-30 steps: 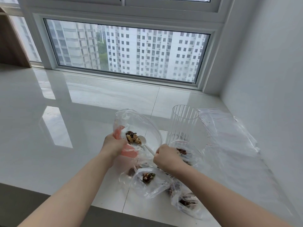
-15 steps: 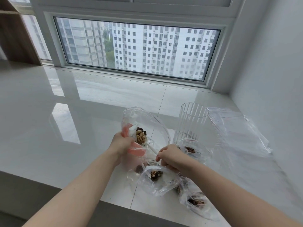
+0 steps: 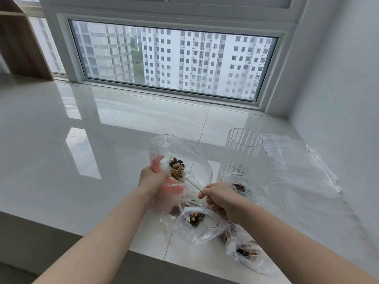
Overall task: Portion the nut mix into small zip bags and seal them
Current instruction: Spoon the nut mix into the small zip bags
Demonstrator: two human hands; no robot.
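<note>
- Left hand (image 3: 152, 178), centre frame, forearm rising from lower left, fingers clamped on an open zip bag (image 3: 180, 158).
- Right hand (image 3: 220, 198) pinches a white spoon (image 3: 191, 181); its nut mix (image 3: 177, 168) sits inside the bag mouth.

Your left hand (image 3: 152, 180) is closed in a fist, forearm extended forward from lower left. Your right hand (image 3: 222, 198) is curled with fingers pinched, knuckles up, forearm entering from lower right.

Two hands (image 3: 152, 179), one spoon (image 3: 184, 177), one glass (image 3: 242, 154), at least four bags with nuts (image 3: 196, 220).
</note>
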